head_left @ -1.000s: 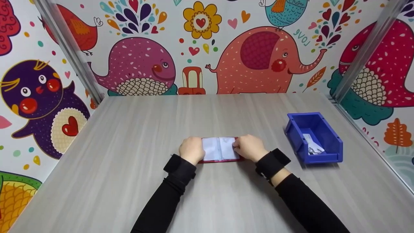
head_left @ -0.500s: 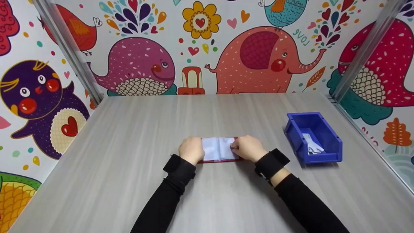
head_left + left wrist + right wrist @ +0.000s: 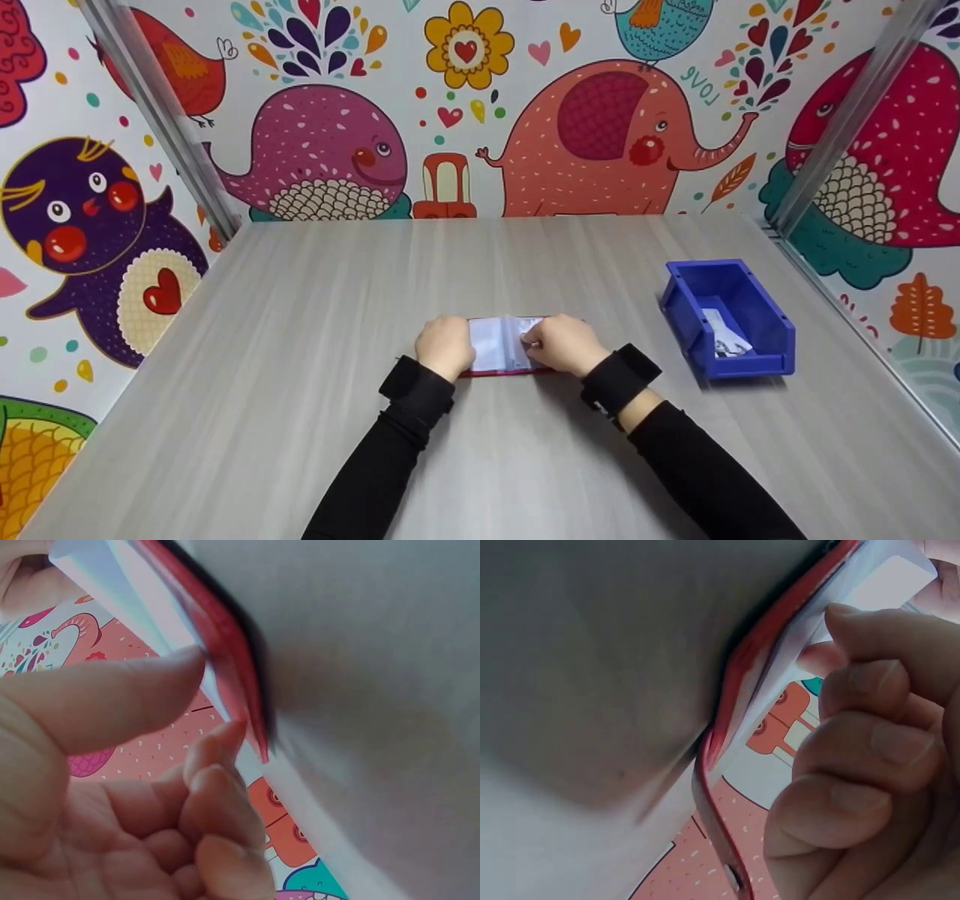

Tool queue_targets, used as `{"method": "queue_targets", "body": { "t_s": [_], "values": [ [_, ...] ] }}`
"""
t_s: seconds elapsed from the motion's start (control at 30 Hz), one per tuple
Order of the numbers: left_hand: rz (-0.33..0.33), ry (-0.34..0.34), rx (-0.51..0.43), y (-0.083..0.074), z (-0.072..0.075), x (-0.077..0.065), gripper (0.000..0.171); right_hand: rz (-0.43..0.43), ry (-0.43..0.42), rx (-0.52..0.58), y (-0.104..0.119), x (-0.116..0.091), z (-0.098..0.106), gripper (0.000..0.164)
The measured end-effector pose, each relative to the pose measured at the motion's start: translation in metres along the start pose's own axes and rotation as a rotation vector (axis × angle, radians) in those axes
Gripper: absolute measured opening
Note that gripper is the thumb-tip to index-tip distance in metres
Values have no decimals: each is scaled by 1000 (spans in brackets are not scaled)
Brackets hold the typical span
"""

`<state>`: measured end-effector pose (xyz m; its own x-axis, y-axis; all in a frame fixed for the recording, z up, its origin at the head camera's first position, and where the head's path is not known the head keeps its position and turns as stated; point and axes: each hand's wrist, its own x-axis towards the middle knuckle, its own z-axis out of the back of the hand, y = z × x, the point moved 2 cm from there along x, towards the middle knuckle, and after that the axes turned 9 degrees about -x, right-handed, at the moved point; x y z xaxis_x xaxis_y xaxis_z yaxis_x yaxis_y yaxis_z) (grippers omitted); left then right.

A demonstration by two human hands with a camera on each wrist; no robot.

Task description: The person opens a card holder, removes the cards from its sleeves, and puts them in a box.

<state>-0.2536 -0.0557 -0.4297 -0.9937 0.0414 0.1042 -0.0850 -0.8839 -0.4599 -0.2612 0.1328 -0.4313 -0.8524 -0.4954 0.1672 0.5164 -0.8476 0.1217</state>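
A red card holder (image 3: pixel 487 346) with clear plastic sleeves lies spread open on the table. My left hand (image 3: pixel 444 346) grips its left edge; in the left wrist view the thumb lies on the sleeves and curled fingers meet the red cover (image 3: pixel 241 664). Over the right half, my right hand (image 3: pixel 568 345) pinches a clear sleeve (image 3: pixel 810 626) between thumb and index finger, its other fingers curled. A red strap (image 3: pixel 718 829) with a metal snap juts from the cover in the right wrist view. Both hands hide the holder's outer ends.
To the right on the wood-grain table (image 3: pixel 322 300) stands a blue plastic bin (image 3: pixel 750 366). Inside it lies a white paper or card piece (image 3: pixel 724 334) with dark print. Cartoon-printed walls (image 3: pixel 465 112) close off the back and sides.
My right hand has shifted left over the holder, toward its middle fold, and the right-hand sleeve has lifted with it. My left hand has stayed in place.
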Motion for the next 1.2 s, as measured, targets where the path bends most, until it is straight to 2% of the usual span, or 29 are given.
{"method": "queue_targets", "body": {
  "t_s": [0.3,0.47,0.6,0.77,1.03,1.2],
  "values": [
    [-3,-3,-13,0,2,0,7,41,5,-1,8,4,-2,16],
    [-6,-7,-15,0,2,0,7,39,35,-4,10,5,-2,7],
    [-7,-10,-11,0,2,0,7,48,39,-17,12,6,-3,15],
    [6,-4,-7,0,2,1,9,81,15,-44,15,8,-3,11],
    [9,-4,-13,0,2,-1,10,36,-32,-65,22,8,-3,20],
    [-2,-5,-16,0,2,-1,8,18,-98,-92,25,7,-4,26]
  ]
}}
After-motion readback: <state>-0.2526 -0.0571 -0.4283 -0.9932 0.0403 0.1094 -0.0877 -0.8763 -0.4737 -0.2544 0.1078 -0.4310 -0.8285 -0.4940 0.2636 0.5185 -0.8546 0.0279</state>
